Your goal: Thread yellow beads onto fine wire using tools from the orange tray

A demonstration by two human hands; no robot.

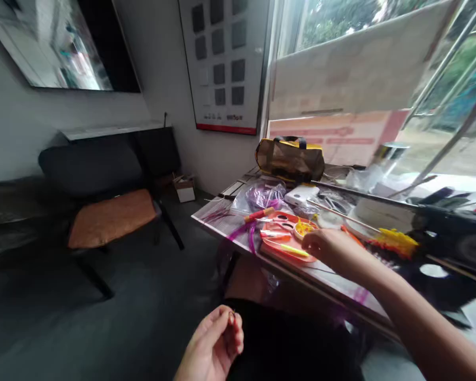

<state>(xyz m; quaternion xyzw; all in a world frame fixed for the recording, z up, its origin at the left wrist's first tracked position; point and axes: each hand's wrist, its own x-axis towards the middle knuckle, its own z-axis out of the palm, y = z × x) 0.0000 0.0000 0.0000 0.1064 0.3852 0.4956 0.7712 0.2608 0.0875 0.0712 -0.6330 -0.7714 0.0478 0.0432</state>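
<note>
Smooth, glossy plastic is seen in the tray (281, 256), crinkled and shiny in the clear film (257, 197); the bag (289, 163) is faced in matt fabric, the seat (113, 218) covered in leather-like material, the screen (73, 50) finished mirror-glossy.

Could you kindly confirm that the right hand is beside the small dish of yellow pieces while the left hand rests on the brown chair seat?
Not quite: the left hand is not on the brown chair seat; the head view shows it well away from that, in front of the table. The right hand is indeed beside the small dish of yellow pieces.
</note>
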